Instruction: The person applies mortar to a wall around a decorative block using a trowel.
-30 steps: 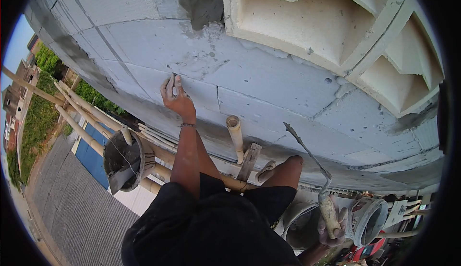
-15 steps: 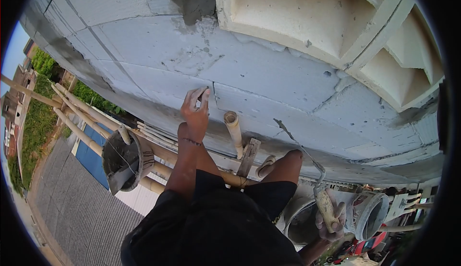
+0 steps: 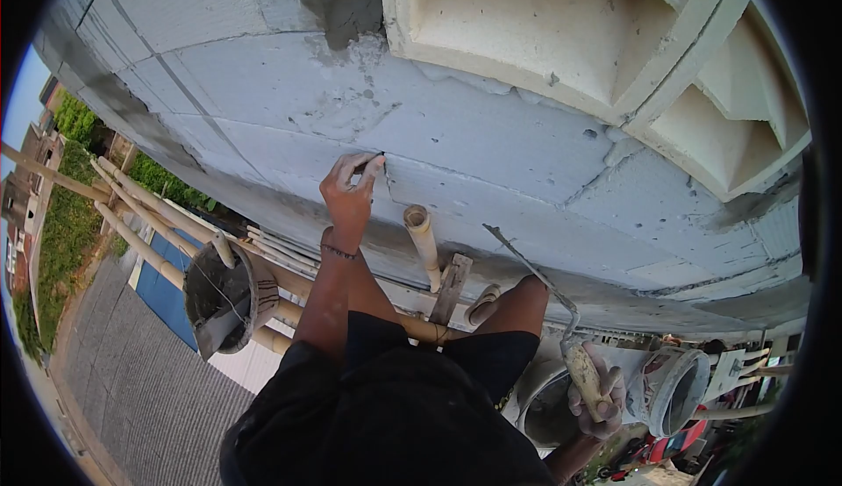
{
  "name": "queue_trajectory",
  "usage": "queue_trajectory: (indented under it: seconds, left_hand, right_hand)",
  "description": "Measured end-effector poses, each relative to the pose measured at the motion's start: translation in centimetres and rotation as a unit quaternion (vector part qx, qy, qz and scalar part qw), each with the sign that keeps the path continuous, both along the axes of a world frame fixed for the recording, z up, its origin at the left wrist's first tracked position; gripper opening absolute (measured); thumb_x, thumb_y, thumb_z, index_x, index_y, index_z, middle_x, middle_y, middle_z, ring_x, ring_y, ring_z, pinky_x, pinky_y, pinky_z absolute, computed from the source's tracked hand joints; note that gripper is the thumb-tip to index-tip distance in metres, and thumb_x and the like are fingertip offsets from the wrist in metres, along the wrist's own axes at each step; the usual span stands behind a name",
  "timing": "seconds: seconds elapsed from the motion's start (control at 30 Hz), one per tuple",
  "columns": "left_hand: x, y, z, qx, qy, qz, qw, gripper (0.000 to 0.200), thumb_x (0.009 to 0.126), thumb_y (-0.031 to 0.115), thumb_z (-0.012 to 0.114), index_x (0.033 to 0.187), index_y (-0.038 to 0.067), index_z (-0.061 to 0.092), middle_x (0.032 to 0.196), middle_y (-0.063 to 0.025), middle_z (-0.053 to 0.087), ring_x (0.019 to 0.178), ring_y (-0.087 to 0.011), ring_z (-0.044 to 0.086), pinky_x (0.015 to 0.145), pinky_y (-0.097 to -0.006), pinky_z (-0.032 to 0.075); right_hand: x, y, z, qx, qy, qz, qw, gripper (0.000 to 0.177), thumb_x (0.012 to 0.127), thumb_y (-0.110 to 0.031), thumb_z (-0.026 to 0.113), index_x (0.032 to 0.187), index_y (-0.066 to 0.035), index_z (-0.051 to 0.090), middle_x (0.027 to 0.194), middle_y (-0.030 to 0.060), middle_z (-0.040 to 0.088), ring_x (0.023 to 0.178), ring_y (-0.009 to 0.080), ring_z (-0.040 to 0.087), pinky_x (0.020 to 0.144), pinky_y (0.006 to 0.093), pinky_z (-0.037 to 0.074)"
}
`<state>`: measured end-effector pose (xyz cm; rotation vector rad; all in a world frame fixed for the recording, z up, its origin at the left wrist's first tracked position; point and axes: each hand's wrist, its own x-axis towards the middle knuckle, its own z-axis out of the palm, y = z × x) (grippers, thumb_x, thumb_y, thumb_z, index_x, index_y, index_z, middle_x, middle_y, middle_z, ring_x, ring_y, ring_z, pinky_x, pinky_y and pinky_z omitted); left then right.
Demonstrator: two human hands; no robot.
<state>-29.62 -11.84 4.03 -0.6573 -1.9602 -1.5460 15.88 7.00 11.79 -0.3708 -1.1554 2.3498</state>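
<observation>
My left hand (image 3: 352, 192) is at the block wall (image 3: 491, 161), its thumb and forefinger pinched together at a joint between blocks. Whatever small dark thing sits between the fingertips is too small to name. A dark bracelet circles that wrist. At the lower right my right hand (image 3: 598, 398) is wrapped round the pale handle of a trowel (image 3: 585, 376). The trowel's narrow blade is seen edge-on and points up and left, below the wall's block joints.
Buckets with mortar stand at the left (image 3: 219, 297) and right (image 3: 680, 394). Bamboo poles (image 3: 145, 229) run along the left, and a pole end (image 3: 418, 223) juts up by my knees. Pale ventilation blocks (image 3: 544, 30) sit above. Roofs and ground lie far below.
My left hand has moved slightly left and up, its fingertips now closer together at the joint. The trowel in my right hand has shifted slightly left, its blade lying flatter to my view.
</observation>
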Motion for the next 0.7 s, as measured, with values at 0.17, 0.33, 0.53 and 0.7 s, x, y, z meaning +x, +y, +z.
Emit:
queue_trajectory:
  seconds: [0.17,0.33,0.53,0.7]
  left_hand:
    - [-2.0,-1.3,-1.6,-0.041,-0.022,0.020,0.999,0.049,0.069,0.020,0.092,0.104,0.000,0.063,0.113,-0.0164,0.062,0.098,-0.0234,0.059,0.080,-0.0343,0.050]
    - [-3.8,-0.1,-3.5,-0.072,-0.011,0.201,0.977,0.113,0.054,0.042,0.097,0.140,0.001,0.036,0.147,-0.0272,0.023,0.138,-0.0381,0.023,0.111,-0.0535,0.022]
    - [-4.0,1.6,-4.5,0.010,-0.051,0.183,0.982,0.153,0.051,0.063,0.090,0.158,0.004,-0.002,0.159,-0.0342,-0.006,0.149,-0.0478,0.000,0.116,-0.0633,0.002]
    - [-3.2,3.3,-4.9,0.057,-0.102,0.171,0.978,0.153,0.057,0.077,0.079,0.159,0.006,-0.012,0.159,-0.0349,-0.013,0.150,-0.0488,-0.007,0.115,-0.0654,-0.001]
  right_hand:
    - [0.2,0.5,-0.8,0.000,0.002,0.008,1.000,0.027,0.081,-0.015,0.073,0.091,-0.006,0.050,0.151,0.0371,0.033,0.075,0.0278,0.066,0.048,0.0239,0.048]
    - [-0.4,0.6,-1.3,-0.004,0.000,0.030,1.000,0.028,0.081,-0.017,0.074,0.091,-0.006,0.050,0.151,0.0371,0.033,0.076,0.0273,0.066,0.048,0.0239,0.048]
    - [-1.2,0.9,-1.9,-0.003,-0.013,0.076,0.997,0.026,0.084,-0.017,0.073,0.090,-0.005,0.050,0.152,0.0349,0.033,0.075,0.0257,0.066,0.047,0.0253,0.048]
    - [-1.4,1.6,-2.4,0.016,-0.020,0.094,0.995,0.026,0.084,-0.017,0.073,0.091,-0.005,0.050,0.153,0.0350,0.033,0.074,0.0264,0.066,0.047,0.0256,0.049]
